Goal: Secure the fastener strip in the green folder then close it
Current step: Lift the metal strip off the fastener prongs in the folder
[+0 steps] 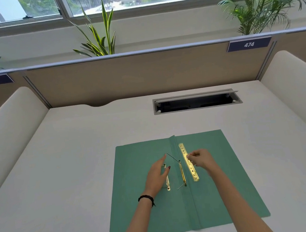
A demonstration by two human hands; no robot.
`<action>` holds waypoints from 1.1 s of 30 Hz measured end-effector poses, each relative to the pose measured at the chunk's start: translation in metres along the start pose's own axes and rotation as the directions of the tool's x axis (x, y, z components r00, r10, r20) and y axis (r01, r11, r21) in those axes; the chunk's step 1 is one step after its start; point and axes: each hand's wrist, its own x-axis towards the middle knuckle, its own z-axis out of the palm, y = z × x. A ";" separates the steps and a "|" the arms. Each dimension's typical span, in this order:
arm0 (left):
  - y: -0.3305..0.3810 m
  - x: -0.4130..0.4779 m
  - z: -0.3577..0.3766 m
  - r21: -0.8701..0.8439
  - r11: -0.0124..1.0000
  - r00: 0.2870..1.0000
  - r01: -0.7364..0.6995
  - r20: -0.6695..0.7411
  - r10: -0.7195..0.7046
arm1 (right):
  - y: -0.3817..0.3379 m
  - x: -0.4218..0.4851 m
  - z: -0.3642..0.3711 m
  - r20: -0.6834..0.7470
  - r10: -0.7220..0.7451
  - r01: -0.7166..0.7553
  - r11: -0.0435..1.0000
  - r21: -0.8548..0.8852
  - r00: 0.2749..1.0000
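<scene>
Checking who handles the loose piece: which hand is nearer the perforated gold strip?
Right. The right hand has its fingertips at the perforated gold strip; the left hand lies across the green folder spine, left of it.

We see the folder (pixel 220 184) lying open on the desk (pixel 77 151), the cable slot (pixel 196 102) behind it, the fastener strip (pixel 188 162) on its right half.

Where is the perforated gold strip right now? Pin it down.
In the head view, the perforated gold strip lies on the green folder, right of the centre fold, under the right hand fingertips.
</scene>
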 end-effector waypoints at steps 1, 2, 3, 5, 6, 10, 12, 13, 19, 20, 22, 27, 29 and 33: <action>0.004 0.000 0.000 0.019 1.000 1.000 -0.017 -0.019 0.017 | -0.006 -0.004 0.003 0.030 -0.012 0.012 1.000 0.023 0.999; 0.007 0.001 0.001 0.036 0.999 0.999 -0.032 -0.043 0.033 | -0.011 -0.008 0.006 0.059 -0.023 0.020 0.999 0.047 0.998; 0.010 0.001 0.001 0.049 0.998 0.997 -0.041 -0.067 0.044 | -0.016 -0.011 0.008 0.087 -0.034 0.028 0.997 0.070 0.996; 0.015 0.002 0.002 0.065 0.997 0.994 -0.047 -0.097 0.054 | -0.024 -0.017 0.014 0.129 -0.053 0.040 0.995 0.095 0.990; 0.016 0.002 0.002 0.068 0.996 0.993 -0.050 -0.106 0.057 | -0.026 -0.019 0.016 0.141 -0.056 0.043 0.995 0.094 0.988; 0.017 0.002 0.003 0.051 0.998 0.990 -0.046 -0.130 0.052 | -0.030 -0.018 0.023 0.152 -0.053 0.041 0.996 0.078 0.987; 0.018 0.003 0.002 0.043 0.998 0.990 -0.049 -0.129 0.055 | -0.030 -0.017 0.025 0.149 -0.044 0.034 0.997 0.069 0.988; 0.018 0.003 0.001 0.042 0.998 0.990 -0.055 -0.127 0.060 | -0.030 -0.016 0.025 0.149 -0.041 0.032 0.997 0.065 0.988; 0.021 0.005 0.000 0.054 0.995 0.987 -0.089 -0.133 0.095 | -0.030 -0.013 0.028 0.155 -0.038 0.030 0.998 0.051 0.987; 0.021 0.005 0.000 0.049 0.995 0.986 -0.090 -0.135 0.096 | -0.031 -0.013 0.028 0.155 -0.040 0.032 0.998 0.053 0.987; 0.022 0.005 0.000 0.036 0.995 0.986 -0.095 -0.135 0.099 | -0.031 -0.012 0.027 0.156 -0.047 0.039 0.998 0.055 0.987; 0.021 0.004 0.000 0.026 0.995 0.987 -0.091 -0.133 0.094 | -0.031 -0.010 0.028 0.164 -0.044 0.038 0.998 0.043 0.985; 0.020 0.004 0.000 0.021 0.996 0.988 -0.085 -0.129 0.087 | -0.029 -0.009 0.029 0.169 -0.041 0.035 0.999 0.039 0.985; 0.017 0.003 0.000 0.004 0.997 0.991 -0.076 -0.111 0.076 | -0.026 -0.006 0.031 0.173 -0.034 0.032 0.999 0.013 0.984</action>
